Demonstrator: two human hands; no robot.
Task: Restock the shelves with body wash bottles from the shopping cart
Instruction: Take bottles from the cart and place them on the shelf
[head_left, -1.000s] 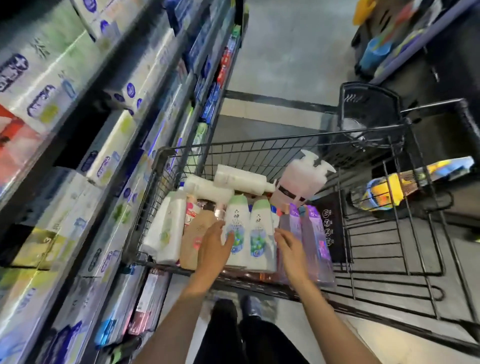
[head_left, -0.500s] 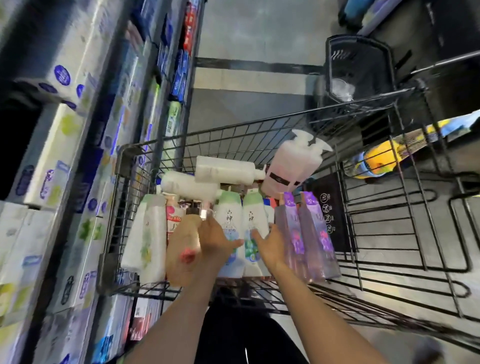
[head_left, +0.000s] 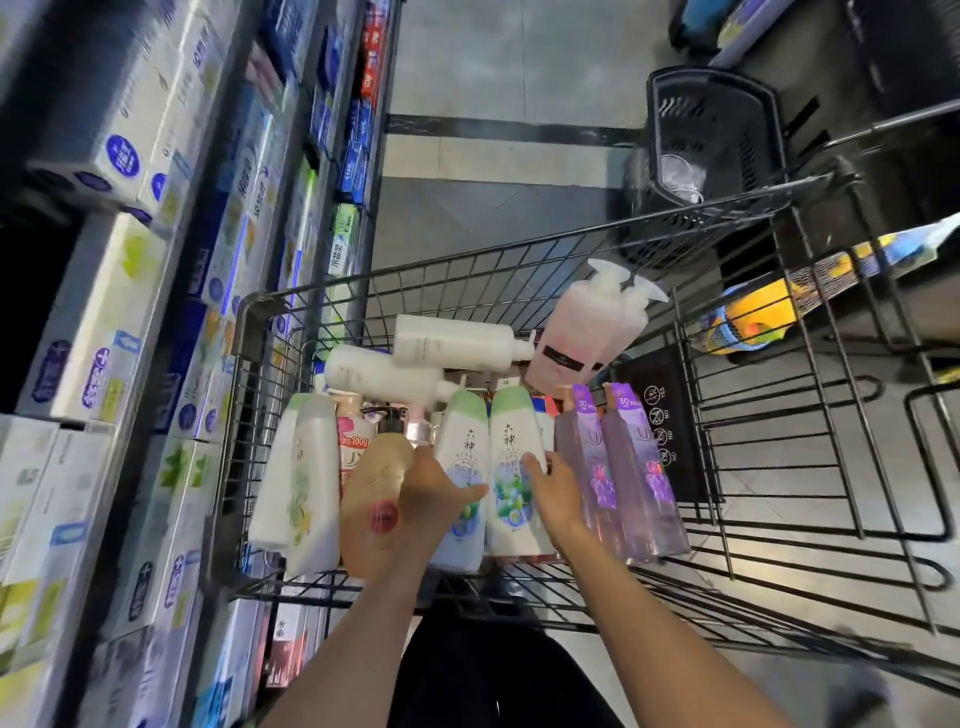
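Note:
The wire shopping cart (head_left: 470, 259) holds several body wash bottles. Two white bottles with green caps stand side by side at its near end. My left hand (head_left: 428, 501) grips the left green-capped bottle (head_left: 464, 441), thumb across its front. My right hand (head_left: 558, 491) grips the right green-capped bottle (head_left: 511, 499) from its right side. A tan pump bottle (head_left: 371, 488) touches my left hand on its left. Two purple bottles (head_left: 618, 467) stand just right of my right hand. The store shelves (head_left: 171, 291) run along the left.
Two white bottles (head_left: 415, 358) lie on top of the load, and a pink pump bottle (head_left: 587, 332) leans at the far right. Pale green-printed bottles (head_left: 304, 478) stand at the cart's left wall. A black basket (head_left: 711, 156) sits on the floor beyond the cart.
Both hands reached deeper into the cart and closed round the two green-capped bottles. The view tipped down toward the cart.

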